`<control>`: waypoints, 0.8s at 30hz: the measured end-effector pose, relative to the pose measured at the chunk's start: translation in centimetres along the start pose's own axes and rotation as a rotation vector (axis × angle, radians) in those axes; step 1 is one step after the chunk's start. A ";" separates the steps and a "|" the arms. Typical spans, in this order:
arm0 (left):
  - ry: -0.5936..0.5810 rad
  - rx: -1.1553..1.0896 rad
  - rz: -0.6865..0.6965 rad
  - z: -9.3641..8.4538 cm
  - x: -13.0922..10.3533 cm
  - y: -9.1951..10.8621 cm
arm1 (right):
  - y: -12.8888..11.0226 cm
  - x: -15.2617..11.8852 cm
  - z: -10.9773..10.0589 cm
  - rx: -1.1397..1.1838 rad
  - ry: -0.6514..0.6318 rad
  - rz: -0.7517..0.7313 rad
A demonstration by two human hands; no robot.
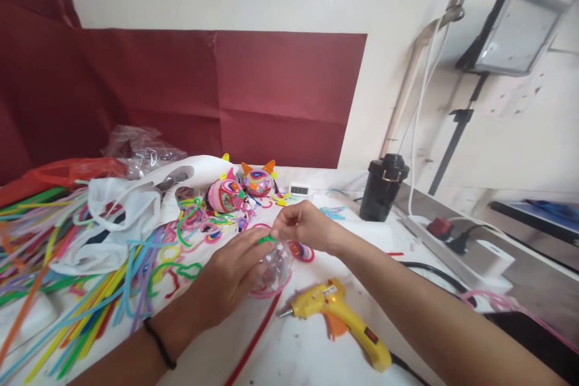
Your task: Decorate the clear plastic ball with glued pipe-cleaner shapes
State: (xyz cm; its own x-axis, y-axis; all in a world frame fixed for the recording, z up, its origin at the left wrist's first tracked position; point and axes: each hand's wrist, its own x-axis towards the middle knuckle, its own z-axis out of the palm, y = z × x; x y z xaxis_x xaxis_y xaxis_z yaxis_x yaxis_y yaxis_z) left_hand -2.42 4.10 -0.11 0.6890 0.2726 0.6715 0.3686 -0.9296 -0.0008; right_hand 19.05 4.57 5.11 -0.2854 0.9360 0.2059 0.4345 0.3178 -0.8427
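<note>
A clear plastic ball (277, 266) sits low over the table, with pink pipe cleaner round its lower edge. My left hand (230, 271) is closed around its left side, steadying it. On top of the ball lies a short green pipe cleaner (266, 240). The fingers of my right hand (305, 226) are pinched together at that green piece, close to my left fingertips. Below the ball, a red pipe cleaner (259, 341) runs toward the front edge. Just right of it rests a yellow hot glue gun (335, 307), its nozzle pointing left.
Loose pipe cleaners (97, 289) cover the left side. Behind stand two decorated balls, one pink (225, 194) and one orange-eared (259, 181), near a small digital timer (299, 189). A black bottle (382, 190) and a power strip (456, 253) are on the right.
</note>
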 end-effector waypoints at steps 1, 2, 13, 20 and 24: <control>-0.004 -0.010 0.001 0.0 0.0 0.0 | 0.1 0.1 -0.1 0.030 -0.017 0.012; -0.006 -0.020 0.002 -0.1 0.1 0.1 | 0.2 0.2 -0.1 0.056 -0.032 0.024; -0.003 -0.075 -0.003 0.3 0.2 -0.1 | 0.8 0.8 -0.9 0.124 -0.087 0.071; 0.008 -0.082 -0.038 0.6 -0.1 -0.2 | 0.4 1.1 -1.4 0.010 -0.079 -0.012; -0.008 -0.079 -0.041 0.7 -0.2 -0.3 | 0.5 1.1 -1.6 -0.012 -0.109 -0.039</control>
State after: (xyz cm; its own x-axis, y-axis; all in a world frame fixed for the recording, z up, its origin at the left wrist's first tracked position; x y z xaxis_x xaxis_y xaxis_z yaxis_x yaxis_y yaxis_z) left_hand -2.19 4.48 -0.76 0.6798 0.3125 0.6635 0.3461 -0.9343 0.0854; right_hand 20.31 6.00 5.74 -0.3929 0.9014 0.1822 0.4314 0.3556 -0.8291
